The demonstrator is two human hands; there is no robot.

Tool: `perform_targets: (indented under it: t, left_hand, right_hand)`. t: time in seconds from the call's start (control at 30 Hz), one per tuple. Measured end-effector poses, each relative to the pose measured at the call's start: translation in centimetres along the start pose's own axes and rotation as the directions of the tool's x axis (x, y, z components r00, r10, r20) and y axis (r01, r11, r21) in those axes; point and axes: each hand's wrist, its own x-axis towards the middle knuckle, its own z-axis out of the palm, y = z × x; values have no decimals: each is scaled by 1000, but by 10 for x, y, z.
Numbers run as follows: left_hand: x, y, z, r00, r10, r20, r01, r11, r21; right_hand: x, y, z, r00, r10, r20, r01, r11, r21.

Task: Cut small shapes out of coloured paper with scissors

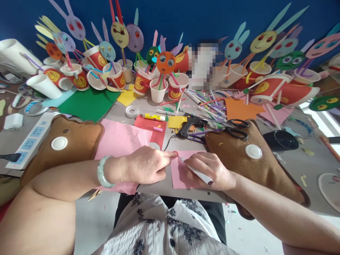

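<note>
A white marker [200, 174] is being gripped by the right hand [212, 168] over a small pink sheet [179, 177] on the bench [186, 145]. Its far-left corner is being touched by the left hand [145, 164], index finger extended, grip state not discernible.

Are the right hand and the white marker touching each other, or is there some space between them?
Touching. The head view shows the right hand gripping the white marker, whose dark end sticks out below the fingers.
</note>
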Motion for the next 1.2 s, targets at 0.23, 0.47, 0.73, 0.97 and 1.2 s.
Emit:
perform_targets:
  t: [0.23,0.47,0.73,0.97,1.2]
  left_hand:
    - [0,2,-2,1000,0,1,0,1000,25]
    - [0,2,-1,999,25,-29,-24,998,53]
    - [0,1,-1,999,35,-31,-35,999,10]
    - [0,1,-1,998,54,-31,-51,996,67]
    - [0,1,-2,997,62,-47,-60,996,60]
  right_hand:
    - [0,0,3,1000,-1,13,1,1000,-10]
    - [-11,3,6,996,-45,72,42,998,47]
    - [-13,3,5,992,-43,115,32,995,98]
    - [-6,0,4,1000,-12,-4,12,1000,20]
    - [4,-5,-2,997,20,-69,-10,990,140]
